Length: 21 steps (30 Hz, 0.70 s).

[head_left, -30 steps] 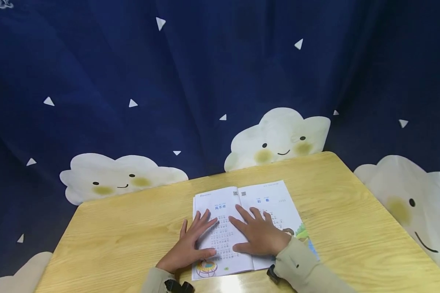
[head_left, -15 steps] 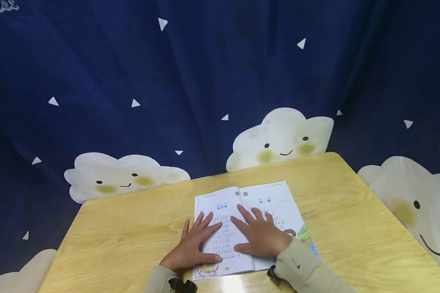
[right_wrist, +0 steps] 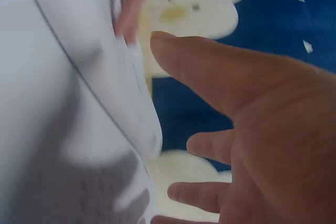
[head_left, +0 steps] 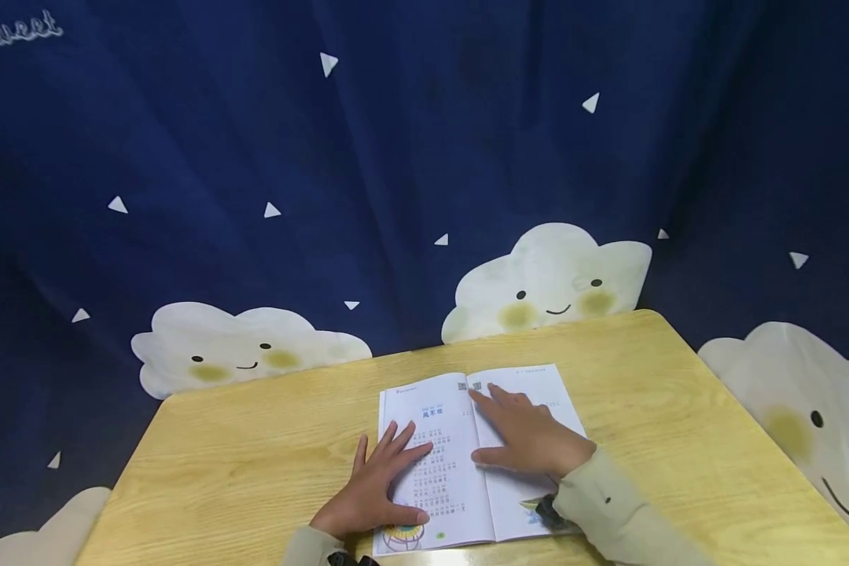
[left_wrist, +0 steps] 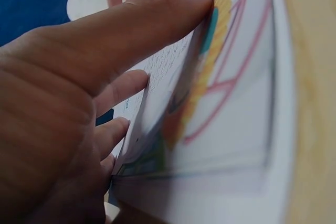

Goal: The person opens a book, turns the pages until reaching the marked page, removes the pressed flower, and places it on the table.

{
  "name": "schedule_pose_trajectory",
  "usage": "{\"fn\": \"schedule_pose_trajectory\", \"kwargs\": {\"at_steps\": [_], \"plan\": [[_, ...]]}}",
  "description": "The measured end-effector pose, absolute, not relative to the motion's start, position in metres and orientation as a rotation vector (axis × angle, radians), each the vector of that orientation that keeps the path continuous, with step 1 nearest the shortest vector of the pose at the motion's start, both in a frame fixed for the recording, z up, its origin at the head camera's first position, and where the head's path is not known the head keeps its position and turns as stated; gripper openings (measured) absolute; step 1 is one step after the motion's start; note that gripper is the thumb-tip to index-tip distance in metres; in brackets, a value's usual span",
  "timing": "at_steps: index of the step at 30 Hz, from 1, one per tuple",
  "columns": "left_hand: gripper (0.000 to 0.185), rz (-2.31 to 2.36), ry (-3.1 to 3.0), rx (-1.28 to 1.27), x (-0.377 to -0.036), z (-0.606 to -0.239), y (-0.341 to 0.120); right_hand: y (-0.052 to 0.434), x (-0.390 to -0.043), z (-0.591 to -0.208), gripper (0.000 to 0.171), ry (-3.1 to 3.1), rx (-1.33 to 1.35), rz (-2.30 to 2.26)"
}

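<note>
An open book [head_left: 516, 507] with printed pages lies on the wooden table. My left hand [head_left: 375, 491] rests on its left page, fingers spread, with the thumb beside a round coloured drawing [head_left: 403, 536]. That thumb [left_wrist: 131, 24] stretches across the page in the left wrist view. Over the right page is my right hand [head_left: 538, 436], its fingers extended toward the top near the centre fold. In the right wrist view, a gap shows between the right hand [right_wrist: 283, 114] and the paper [right_wrist: 42, 103]. Part of the right page's print is hidden beneath this hand.
The pale wood table [head_left: 255, 448] extends to both sides of the book. Behind it hangs a dark blue curtain [head_left: 396, 157] with smiling clouds [head_left: 552, 275] and white triangles. A black device [head_left: 550, 512] sits at the right wrist.
My right hand has lifted from the middle of the pages and moved up and right over the right page. The left hand stays on the left page, and the head view has shifted slightly.
</note>
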<state>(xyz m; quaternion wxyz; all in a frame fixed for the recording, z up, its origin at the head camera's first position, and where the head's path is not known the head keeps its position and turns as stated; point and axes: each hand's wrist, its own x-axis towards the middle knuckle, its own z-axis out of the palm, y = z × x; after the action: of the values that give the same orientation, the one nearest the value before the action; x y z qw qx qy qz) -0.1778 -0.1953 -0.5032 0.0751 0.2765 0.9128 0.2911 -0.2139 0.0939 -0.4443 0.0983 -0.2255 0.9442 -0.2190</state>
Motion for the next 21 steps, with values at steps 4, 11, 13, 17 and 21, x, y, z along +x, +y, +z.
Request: {"fn": "schedule_pose_trajectory", "kwargs": {"at_steps": [4, 11, 13, 17, 21], "plan": [[0.089, 0.873, 2.739, 0.814, -0.177, -0.503, -0.195, 0.113, -0.23, -0.442, 0.093, 2.824, -0.554, -0.647], [0.088, 0.885, 2.697, 0.819, -0.18, -0.505, -0.19, 0.152, -0.249, -0.447, 0.106, 2.811, -0.405, -0.672], [0.088, 0.885, 2.699, 0.819, -0.178, -0.504, -0.19, 0.159, -0.251, -0.45, 0.109, 2.786, -0.386, -0.714], [0.088, 0.9, 2.704, 0.811, -0.176, -0.502, -0.194, 0.164, -0.254, -0.452, 0.113, 2.714, -0.342, -0.803], [0.088, 0.904, 2.702, 0.8, -0.176, -0.501, -0.196, 0.167, -0.254, -0.453, 0.113, 2.698, -0.315, -0.83]]}}
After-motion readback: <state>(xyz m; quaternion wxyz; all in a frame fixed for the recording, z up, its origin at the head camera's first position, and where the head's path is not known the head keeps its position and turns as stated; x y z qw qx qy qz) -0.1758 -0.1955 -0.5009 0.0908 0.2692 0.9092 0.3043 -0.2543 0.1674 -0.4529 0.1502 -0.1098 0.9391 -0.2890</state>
